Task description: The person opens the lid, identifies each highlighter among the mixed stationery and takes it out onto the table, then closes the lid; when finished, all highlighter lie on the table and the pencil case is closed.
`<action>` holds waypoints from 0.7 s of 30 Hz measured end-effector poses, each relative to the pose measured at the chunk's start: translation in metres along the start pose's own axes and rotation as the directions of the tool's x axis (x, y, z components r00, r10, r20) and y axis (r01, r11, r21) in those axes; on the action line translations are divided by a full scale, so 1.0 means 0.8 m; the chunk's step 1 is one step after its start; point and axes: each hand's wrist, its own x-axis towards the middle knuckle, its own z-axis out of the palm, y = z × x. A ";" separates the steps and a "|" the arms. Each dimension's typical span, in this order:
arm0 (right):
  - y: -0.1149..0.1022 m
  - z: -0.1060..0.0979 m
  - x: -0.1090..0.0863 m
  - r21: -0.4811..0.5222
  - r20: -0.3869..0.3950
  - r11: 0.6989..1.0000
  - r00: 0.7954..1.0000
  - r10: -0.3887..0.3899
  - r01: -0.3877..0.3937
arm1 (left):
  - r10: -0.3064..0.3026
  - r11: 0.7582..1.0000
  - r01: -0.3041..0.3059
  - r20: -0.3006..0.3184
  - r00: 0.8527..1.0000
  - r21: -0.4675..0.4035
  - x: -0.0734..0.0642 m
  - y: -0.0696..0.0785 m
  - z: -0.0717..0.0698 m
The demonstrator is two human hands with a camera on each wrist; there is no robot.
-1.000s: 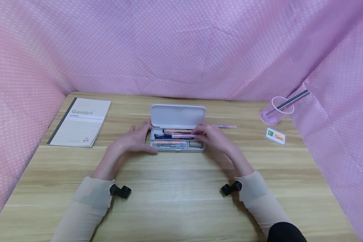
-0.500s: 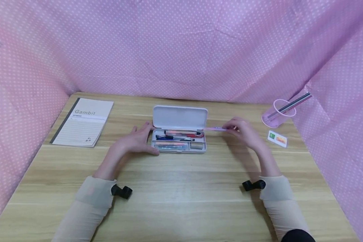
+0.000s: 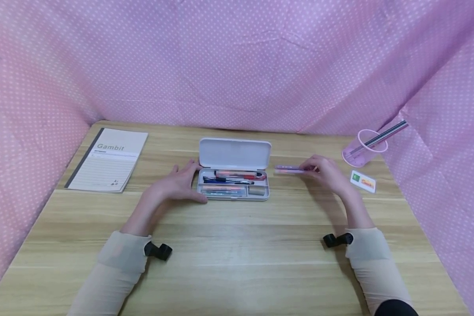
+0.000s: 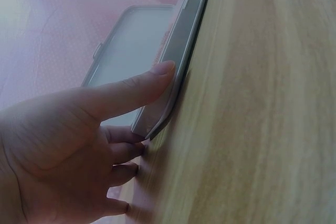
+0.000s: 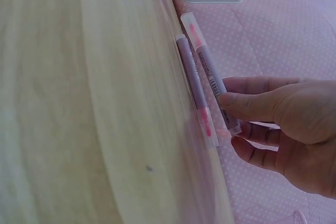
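An open white pencil case [image 3: 235, 154] holds several pens. My left hand [image 3: 176, 182] grips its left end. In the left wrist view, the thumb presses the pencil case's front wall [image 4: 181, 38] while the other fingers spread around the end. To the right of the case, my right hand [image 3: 327, 173] pinches a purple highlighter [image 5: 212, 72] by one end between thumb and fingers. Its clear cap with a pink tip points toward the case. A matching highlighter [image 5: 192, 72] lies on the table beside it, capped end the other way.
A notebook [image 3: 107, 160] marked "Gambit" lies at the back left. At the back right a pink mesh cup [image 3: 353, 151] holds dark striped pencils [image 3: 387, 131]. A small white packet [image 3: 362, 181] lies in front of the cup. Pink dotted cloth [image 3: 237, 66] surrounds the wooden table [image 3: 229, 254].
My right hand has carried the highlighter out of the pencil case and to the right, down beside the other highlighter. The left hand has stayed at the case.
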 end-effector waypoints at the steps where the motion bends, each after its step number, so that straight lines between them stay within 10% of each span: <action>1: 0.000 0.000 0.000 0.000 0.003 1.000 1.000 0.000 0.000 | 0.001 1.000 -0.001 0.001 1.000 -0.002 0.000 0.000 0.000; 21: 0.002 0.008 0.003 -0.057 0.041 0.998 0.998 0.037 -0.034 | 0.005 1.000 -0.005 0.000 1.000 0.008 0.001 -0.001 -0.001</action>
